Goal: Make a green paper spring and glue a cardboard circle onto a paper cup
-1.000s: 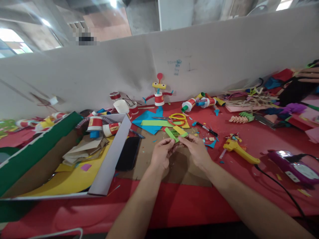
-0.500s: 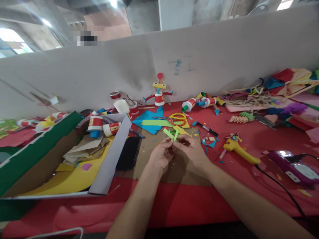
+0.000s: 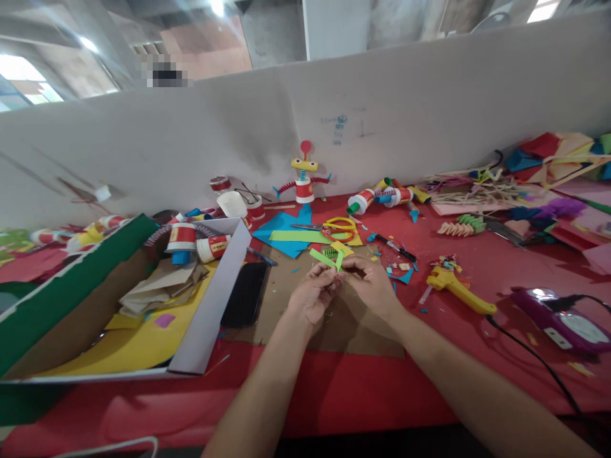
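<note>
Illumination: moderate, from overhead lights (image 3: 217,7) and the upper-left window (image 3: 21,67) (overexposed). Soft shadows mark the wall (image 3: 258,133). Edges show wide-angle stretch; fine detail is soft.

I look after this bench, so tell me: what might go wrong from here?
The green paper strips, pinched between the left hand and right hand, could slip or crease.
The scissors lie just beyond the hands, so a forward reach might catch the blades.
The glue gun's cord runs near the right forearm and may snag.
</note>
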Demonstrator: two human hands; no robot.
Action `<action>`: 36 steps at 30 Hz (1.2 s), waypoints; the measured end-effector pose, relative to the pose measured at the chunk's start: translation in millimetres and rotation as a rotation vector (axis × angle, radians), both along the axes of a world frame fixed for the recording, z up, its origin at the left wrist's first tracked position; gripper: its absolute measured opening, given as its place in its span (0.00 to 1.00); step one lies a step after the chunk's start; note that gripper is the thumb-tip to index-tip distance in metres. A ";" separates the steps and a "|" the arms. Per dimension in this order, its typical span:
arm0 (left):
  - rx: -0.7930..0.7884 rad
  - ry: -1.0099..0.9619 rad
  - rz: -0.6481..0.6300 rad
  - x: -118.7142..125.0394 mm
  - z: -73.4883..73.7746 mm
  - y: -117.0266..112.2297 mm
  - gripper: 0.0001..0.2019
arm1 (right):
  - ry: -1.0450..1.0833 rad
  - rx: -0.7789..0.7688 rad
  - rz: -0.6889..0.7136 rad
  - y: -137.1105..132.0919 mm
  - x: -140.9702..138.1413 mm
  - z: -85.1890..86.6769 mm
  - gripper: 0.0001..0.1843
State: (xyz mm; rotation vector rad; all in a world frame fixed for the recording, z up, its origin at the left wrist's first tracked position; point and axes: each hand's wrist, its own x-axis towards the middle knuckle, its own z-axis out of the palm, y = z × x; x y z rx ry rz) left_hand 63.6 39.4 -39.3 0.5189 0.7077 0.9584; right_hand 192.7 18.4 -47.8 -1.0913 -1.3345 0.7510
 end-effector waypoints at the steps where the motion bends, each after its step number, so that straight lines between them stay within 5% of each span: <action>1: 0.022 0.021 0.038 0.9 0.5 -0.4 0.11 | 0.010 -0.021 0.009 -0.5 -1.0 0.6 0.05; 6: 0.118 0.102 0.196 5.5 1.1 -3.2 0.11 | 0.063 -0.110 -0.026 -4.1 -6.1 1.5 0.09; 11: 0.085 0.072 0.177 5.5 1.2 -5.0 0.10 | 0.002 -0.117 -0.117 -5.4 -5.9 1.4 0.12; 23: 0.114 0.162 0.179 5.3 -2.4 -3.5 0.13 | 0.352 -0.320 0.056 -3.1 -6.4 0.5 0.11; 30: 0.167 0.197 0.174 7.1 0.0 -5.1 0.11 | 0.167 -0.272 -0.036 -2.3 -0.1 3.9 0.11; 36: 0.299 0.325 0.213 8.7 3.4 -7.9 0.08 | 0.356 -0.318 0.042 1.3 0.6 -0.9 0.14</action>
